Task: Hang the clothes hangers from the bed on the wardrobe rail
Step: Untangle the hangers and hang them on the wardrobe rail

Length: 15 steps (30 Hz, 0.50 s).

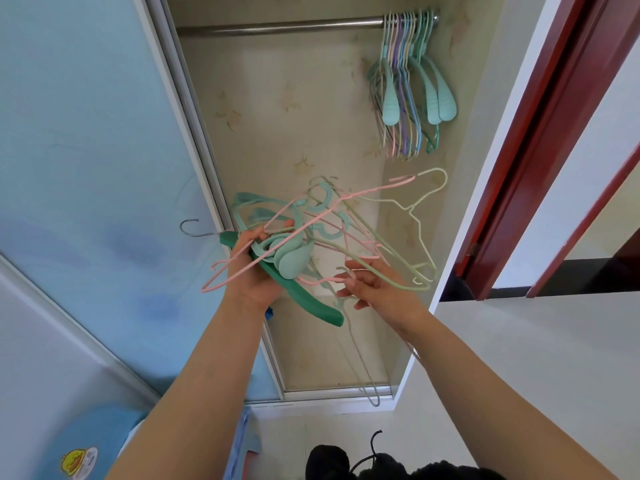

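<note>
Blue sliding door fills the frame's left. At centre, the left hand grips a tangled bundle of hangers; the right hand, fingers apart, touches its wire hangers. Upper right, hung hangers crowd the rail.

1. A pale blue sliding door fills the space left of the hands, its silver frame running down just beside the left hand.
2. A dark red door frame stands well right of the right hand.
3. Star-patterned lining covers the back panel above and behind the hands.
4. A black fuzzy item lies on the pale floor below the arms.
5. A yellow cartoon sticker sits far below the left hand.
</note>
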Available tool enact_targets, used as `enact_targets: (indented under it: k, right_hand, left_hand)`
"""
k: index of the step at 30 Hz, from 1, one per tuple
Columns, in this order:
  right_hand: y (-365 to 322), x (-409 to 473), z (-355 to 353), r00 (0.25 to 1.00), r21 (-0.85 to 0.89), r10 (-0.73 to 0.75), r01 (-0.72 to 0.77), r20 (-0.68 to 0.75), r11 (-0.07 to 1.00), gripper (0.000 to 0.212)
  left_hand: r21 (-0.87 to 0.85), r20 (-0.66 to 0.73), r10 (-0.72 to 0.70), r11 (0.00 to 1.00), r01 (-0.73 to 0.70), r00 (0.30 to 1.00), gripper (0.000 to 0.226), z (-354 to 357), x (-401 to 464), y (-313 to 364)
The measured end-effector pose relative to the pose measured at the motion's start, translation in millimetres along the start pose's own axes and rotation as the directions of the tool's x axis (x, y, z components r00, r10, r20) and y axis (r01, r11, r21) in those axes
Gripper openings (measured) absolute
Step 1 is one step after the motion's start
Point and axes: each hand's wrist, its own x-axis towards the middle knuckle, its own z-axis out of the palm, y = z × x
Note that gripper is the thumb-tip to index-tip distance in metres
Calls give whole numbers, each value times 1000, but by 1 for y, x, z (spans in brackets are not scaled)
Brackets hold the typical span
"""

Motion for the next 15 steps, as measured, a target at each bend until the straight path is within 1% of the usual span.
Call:
enact_targets:
  k: [1, 2, 3, 5, 6, 7, 8, 10, 12, 15]
  right_hand:
    - [2, 2, 1, 999, -93, -22, 18, -39, 995, 14]
    - [4, 3, 2, 998, -159, -35, 25, -61, 987, 9]
    - [6, 4, 3, 997, -190, -41, 26, -72, 981, 6]
    - [8, 4, 5, 998, -218, -37, 24, -56, 976, 7]
    - [8, 3, 4, 999, -215, -12, 5, -30, 977, 15]
    - [9, 3, 3, 999, -185, 32, -32, -3, 982, 24]
    - [9, 3, 2, 996, -141, 86, -82, 26, 987, 28]
    - [14, 4, -3, 984, -96, 167, -161, 60, 982, 23]
    - [20, 8, -7, 980, -135, 191, -182, 56, 974, 19]
    - [28, 16, -10, 977, -298, 206, -182, 53, 937, 22]
  left_hand:
    - [-11, -9, -8, 1000, 8, 1000, 49, -1, -1, -1]
    - [-17, -5, -11, 1000, 11, 1000, 61, 0, -3, -3]
    - [-18, -11, -14, 1000, 13, 1000, 63, 3, -4, -4]
    - [-32, -28, 1, 999, -2, 1000, 47, 5, -6, -4]
    - [-44, -27, 5, 999, -6, 1000, 39, 4, -5, -4]
    - [-52, -37, 13, 999, -15, 999, 33, 2, -4, -5]
    - [-67, -39, 18, 998, -20, 999, 31, 2, -4, -4]
    - [-86, -12, 9, 996, -9, 1000, 27, 2, -3, -5]
    - [-97, -7, -17, 995, 17, 1000, 22, 2, -2, -4]
    - [-107, -9, -40, 994, 38, 999, 15, 1, -2, -3]
